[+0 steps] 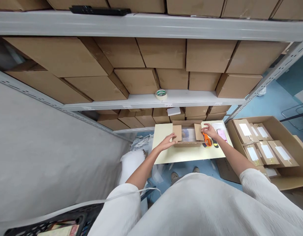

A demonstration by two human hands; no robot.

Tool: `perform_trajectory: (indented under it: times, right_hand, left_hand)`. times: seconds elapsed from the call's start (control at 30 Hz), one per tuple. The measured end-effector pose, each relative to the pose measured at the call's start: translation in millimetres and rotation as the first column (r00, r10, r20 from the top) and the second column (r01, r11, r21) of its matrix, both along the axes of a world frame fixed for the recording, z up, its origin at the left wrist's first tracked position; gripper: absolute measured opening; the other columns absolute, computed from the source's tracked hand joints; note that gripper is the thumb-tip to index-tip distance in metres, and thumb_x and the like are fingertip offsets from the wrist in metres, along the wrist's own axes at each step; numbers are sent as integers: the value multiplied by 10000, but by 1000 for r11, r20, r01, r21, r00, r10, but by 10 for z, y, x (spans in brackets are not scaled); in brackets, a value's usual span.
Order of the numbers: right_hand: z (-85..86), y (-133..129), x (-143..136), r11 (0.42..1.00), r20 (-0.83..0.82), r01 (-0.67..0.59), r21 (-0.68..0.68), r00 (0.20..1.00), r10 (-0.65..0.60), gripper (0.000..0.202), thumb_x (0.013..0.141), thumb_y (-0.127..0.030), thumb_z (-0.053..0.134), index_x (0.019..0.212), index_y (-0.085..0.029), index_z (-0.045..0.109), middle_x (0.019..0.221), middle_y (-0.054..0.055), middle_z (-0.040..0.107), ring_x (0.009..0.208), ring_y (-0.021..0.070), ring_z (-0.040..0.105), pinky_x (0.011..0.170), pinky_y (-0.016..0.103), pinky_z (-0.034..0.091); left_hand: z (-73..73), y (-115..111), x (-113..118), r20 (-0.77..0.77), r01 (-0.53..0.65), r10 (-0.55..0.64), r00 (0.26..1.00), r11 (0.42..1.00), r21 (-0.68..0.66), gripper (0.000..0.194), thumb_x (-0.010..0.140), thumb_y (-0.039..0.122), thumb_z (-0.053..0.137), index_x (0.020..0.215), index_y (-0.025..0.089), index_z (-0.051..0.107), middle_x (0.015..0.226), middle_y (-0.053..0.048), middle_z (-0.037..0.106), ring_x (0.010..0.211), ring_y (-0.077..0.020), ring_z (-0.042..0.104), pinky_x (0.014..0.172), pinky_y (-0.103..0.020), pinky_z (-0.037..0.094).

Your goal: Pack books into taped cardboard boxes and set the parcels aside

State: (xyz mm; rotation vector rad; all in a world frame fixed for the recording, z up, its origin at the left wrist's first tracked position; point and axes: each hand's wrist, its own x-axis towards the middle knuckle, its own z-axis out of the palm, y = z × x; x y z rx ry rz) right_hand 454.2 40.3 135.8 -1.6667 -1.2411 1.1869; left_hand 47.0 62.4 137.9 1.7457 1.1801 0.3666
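Note:
A small cardboard box sits on the pale yellow table top, its left and right end flaps folded inward and the long sides standing up. Between the flaps, contents in clear or whitish wrapping with a bluish patch show; their kind cannot be made out. My left hand rests at the left flap with fingers stretched out. Over at the right flap, my right hand has its fingers apart at the flap's outer edge. Just under it lies an orange tape dispenser.
Beside the dispenser are a dark and yellow tool and pink paper. A large open carton holding several labelled boxes stands right. Shelves of cartons rise ahead, with a tape roll. A black crate is lower left.

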Motion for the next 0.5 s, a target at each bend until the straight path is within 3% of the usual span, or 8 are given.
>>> perform_trajectory:
  times: [0.13,0.27,0.37,0.5]
  right_hand:
    - [-47,78,-85,999,87,30,-24,996,-28,956,737,-402,829,1589,-255,419,1073,33,715,822,207,734,865,438,660]
    - [63,158,-73,995,25,-85,-56,996,87,829,911,-470,655,1663,-277,365,994,25,698,806,212,724,877,429,652]
    - [168,178,-14,983,-3,-140,-115,990,140,667,1028,-581,480,1610,-258,456,1137,102,717,866,232,749,907,428,649]
    - [169,120,29,986,66,-118,-119,990,126,634,1044,-721,371,1381,-255,635,1383,153,665,1058,268,728,942,415,630]
  left_hand:
    - [-25,-53,-6,66,-80,81,994,997,-20,650,919,643,700,1448,267,666,1661,-132,552,1562,-327,497,1275,-453,405]
    - [-41,-60,47,104,-149,150,983,989,-18,703,965,686,642,1511,248,579,1597,-171,609,1523,-307,549,1217,-424,461]
    - [-55,-25,103,108,-204,207,972,978,-38,695,998,631,630,1558,243,489,1553,-186,638,1455,-296,611,1173,-423,484]
    - [-75,57,232,18,-372,371,928,928,18,708,997,590,660,1551,221,419,1482,-185,645,1193,-267,733,1013,-400,553]
